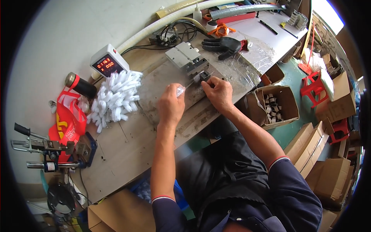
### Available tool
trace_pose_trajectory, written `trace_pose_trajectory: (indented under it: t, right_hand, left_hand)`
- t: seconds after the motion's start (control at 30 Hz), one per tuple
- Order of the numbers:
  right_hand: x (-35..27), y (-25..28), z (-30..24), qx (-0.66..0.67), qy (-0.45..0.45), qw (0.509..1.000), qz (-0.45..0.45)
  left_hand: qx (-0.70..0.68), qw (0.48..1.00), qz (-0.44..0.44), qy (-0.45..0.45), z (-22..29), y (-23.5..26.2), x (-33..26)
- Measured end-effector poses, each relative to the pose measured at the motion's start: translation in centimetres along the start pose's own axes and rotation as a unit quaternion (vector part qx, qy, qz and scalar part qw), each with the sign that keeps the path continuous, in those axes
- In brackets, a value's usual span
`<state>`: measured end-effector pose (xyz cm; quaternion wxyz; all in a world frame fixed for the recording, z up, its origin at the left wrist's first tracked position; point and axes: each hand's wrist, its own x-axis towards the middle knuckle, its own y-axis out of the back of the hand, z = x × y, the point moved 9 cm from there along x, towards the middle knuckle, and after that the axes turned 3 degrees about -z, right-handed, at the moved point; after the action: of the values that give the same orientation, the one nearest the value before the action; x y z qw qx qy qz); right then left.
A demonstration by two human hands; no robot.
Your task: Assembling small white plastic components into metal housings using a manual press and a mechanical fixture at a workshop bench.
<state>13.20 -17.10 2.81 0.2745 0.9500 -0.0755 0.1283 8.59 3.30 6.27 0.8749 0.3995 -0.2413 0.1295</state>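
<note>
My left hand (171,102) is closed around a small translucent white piece (180,91), partly hidden by the fingers, just in front of the bench machine. A thin rod (189,84) runs between this piece and the machine. My right hand (218,92) is pinched at the black block (203,75) on the machine's near end; whatever its fingertips hold is hidden. Grey metal makes up the machine's body (181,55), which stands on a worn plate. Left of my hands lies a heap of white ribbed, coil-like pieces (116,96).
Behind the heap stand a counter with a red display (109,62) and a dark flask (80,85). A black-palmed glove (222,46) lies beyond the machine. At the left is a lever clamp (50,149). An open carton of small rings (272,106) stands right of the bench.
</note>
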Motion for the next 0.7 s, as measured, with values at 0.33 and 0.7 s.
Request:
trace_pose_trajectory:
  t: [0.33, 0.7]
  right_hand:
    - [0.1, 0.4, -0.1, 0.047, -0.004, 0.999, 0.011]
    - [-0.2, 0.5, 0.0, 0.249, 0.029, 0.967, -0.038]
  left_hand:
    - [0.079, 0.995, -0.011, -0.063, 1.3, -0.4, -0.2]
    - [0.113, 0.982, 0.104, -0.106, 3.1, 2.0, -1.9]
